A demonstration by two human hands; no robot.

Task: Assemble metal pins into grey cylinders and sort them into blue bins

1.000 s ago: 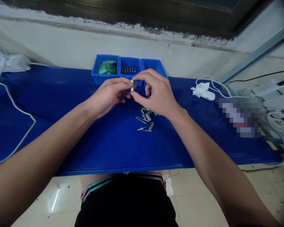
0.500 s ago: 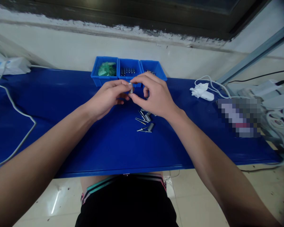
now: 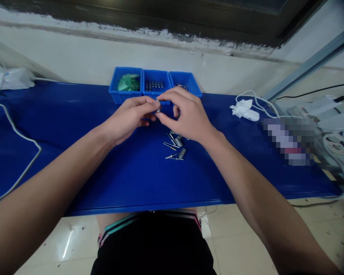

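A small grey metal cylinder [image 3: 158, 108] is held above the table between both hands. My right hand [image 3: 187, 112] pinches it by its two ends, thumb below and index finger above. The thumb and index finger of my left hand [image 3: 133, 116] close on its left side, and fingers partly cover it. Below my right hand, several thin pin-like pieces resembling blind rivets [image 3: 171, 145] lie on the table beside short metal cylinders [image 3: 182, 153]. Part of this group is hidden under my right hand.
Three blue bins stand against the wall: one with green plastic bags [image 3: 129, 82], a middle bin with several metal cylinders [image 3: 154, 84], and a right bin [image 3: 186, 78] with small metal pieces. White cables [image 3: 23, 138] and a white device [image 3: 250, 115] lie on the blue table [image 3: 126, 172].
The cylinder looks turned slightly and more covered by my fingers. Both hands keep nearly the same place; the whole view has shifted very little.
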